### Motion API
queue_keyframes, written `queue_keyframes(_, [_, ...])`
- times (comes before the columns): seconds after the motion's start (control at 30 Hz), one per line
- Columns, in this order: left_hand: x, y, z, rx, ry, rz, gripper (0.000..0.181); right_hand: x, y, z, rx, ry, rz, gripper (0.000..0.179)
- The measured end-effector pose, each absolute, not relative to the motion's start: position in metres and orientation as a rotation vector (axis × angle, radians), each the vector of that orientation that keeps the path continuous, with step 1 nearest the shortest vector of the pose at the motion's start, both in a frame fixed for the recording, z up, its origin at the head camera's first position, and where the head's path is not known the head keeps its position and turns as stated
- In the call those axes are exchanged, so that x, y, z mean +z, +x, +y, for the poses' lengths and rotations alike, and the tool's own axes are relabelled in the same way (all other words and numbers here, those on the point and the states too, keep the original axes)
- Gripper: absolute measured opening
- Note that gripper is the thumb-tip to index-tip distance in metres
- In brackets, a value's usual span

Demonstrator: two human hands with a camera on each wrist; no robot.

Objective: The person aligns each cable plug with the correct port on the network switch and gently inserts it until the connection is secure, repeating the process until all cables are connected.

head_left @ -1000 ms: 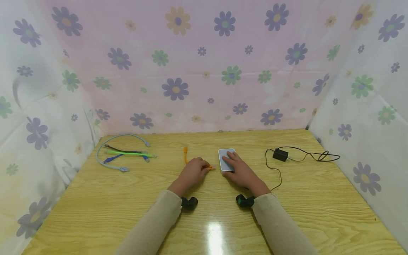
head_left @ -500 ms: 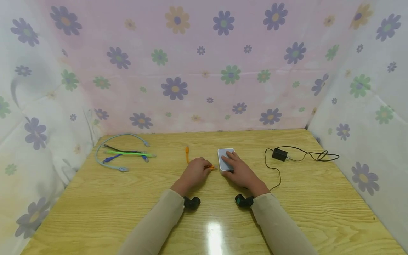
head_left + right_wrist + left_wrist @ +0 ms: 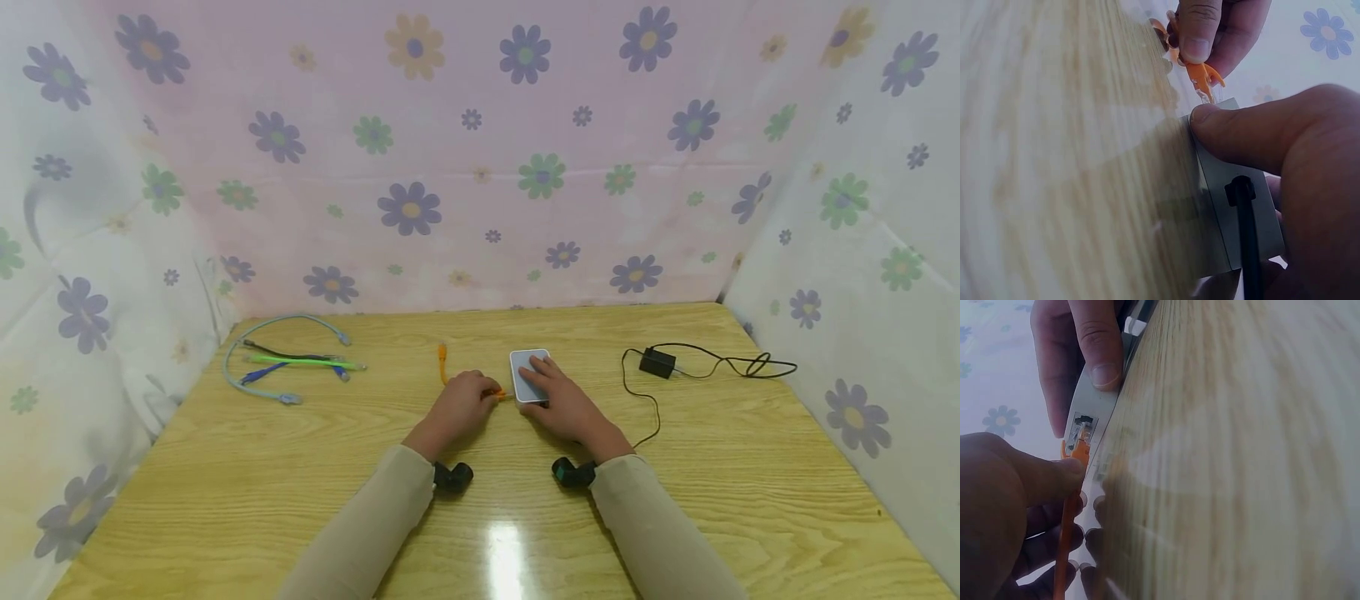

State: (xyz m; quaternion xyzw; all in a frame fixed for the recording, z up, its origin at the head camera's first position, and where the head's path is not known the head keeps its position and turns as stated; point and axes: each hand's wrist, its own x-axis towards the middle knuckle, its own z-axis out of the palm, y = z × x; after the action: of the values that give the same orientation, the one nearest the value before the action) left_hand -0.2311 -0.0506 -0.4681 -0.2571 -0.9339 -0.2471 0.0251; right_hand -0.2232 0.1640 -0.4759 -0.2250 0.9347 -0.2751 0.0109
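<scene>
In the head view a small white network box (image 3: 527, 375) with a grey top lies on the table. My right hand (image 3: 567, 408) holds it, fingers over the top and thumb on the near side. Between thumb and fingers my left hand (image 3: 459, 404) pinches an orange network cable (image 3: 442, 363) just behind its clear plug (image 3: 1085, 434). The left wrist view shows that plug at the port (image 3: 1075, 429) in the box's side, its tip overlapping the opening. A black power cord (image 3: 1246, 237) runs into another side of the box, below the right thumb.
To the left lie several network cables: a light blue one (image 3: 228, 363), a green one (image 3: 300, 361), a dark one and a blue one. At the right rests a black power adapter (image 3: 657, 362) with its thin cord. Floral cloth (image 3: 450, 150) surrounds the wooden table (image 3: 300, 483).
My left hand has shifted slightly right, bringing the orange cable's plug up to the box's side. The right hand still holds the box in nearly the same place.
</scene>
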Motion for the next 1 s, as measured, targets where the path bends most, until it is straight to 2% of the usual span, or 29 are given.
queue_keyframes(1.0, [-0.4702, -0.2325, -0.0489, -0.815, -0.810, -2.909, 0.019, -0.4736, -0.2220, 0.1615, -0.871, -0.706, 2.897, 0.063])
